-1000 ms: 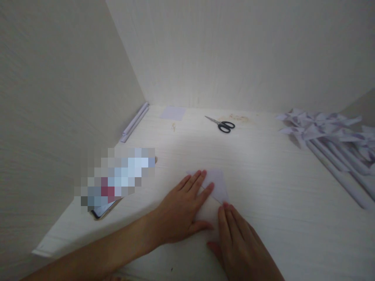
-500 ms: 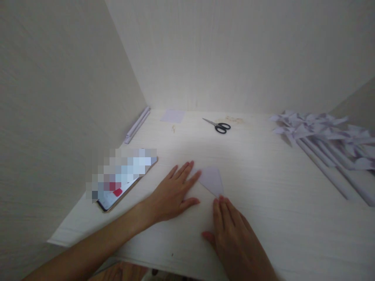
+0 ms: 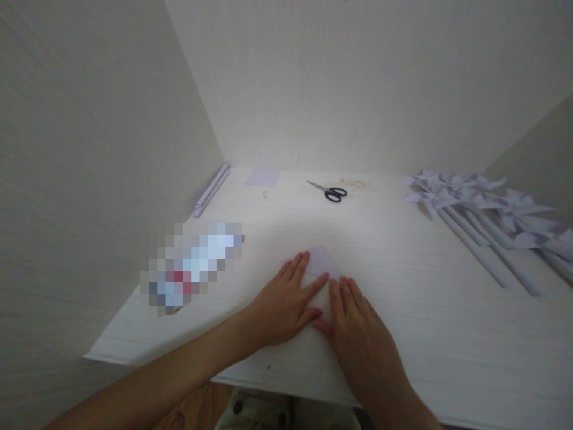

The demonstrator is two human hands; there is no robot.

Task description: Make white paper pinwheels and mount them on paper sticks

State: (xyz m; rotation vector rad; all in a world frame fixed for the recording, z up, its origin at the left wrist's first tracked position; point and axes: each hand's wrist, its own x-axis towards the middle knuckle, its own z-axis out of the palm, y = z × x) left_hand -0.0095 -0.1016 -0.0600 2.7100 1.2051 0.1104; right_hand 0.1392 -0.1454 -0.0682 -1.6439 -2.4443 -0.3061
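Both hands flat on the folded paper [image 3: 323, 260], near-centre of the white desk [image 3: 403, 286]. Left hand [image 3: 286, 304] has its fingers spread and pressed on the left part of the sheet; right hand [image 3: 358, 331] lies palm-down just beside it, fingers together, thumb touching the left thumb. Neither hand grips anything, they only press.

Step looks like creasing a fold: the paper is pinned and being flattened. Next move likely calls for running fingertips along the fold line while one hand keeps the sheet from sliding.

Only a pale triangular tip shows beyond the fingers, apex pointing far and slightly right. Long axis seems to run near-to-far; the rest is hidden under the hands, so I can't confirm.

Around: black-handled scissors [image 3: 328, 191] far centre, a small paper square [image 3: 263, 177] far left, rolled paper tubes [image 3: 210, 190] along the left wall, a phone [image 3: 192, 269] on the left (blurred), a row of paper pinwheels [image 3: 474, 206] on the right.
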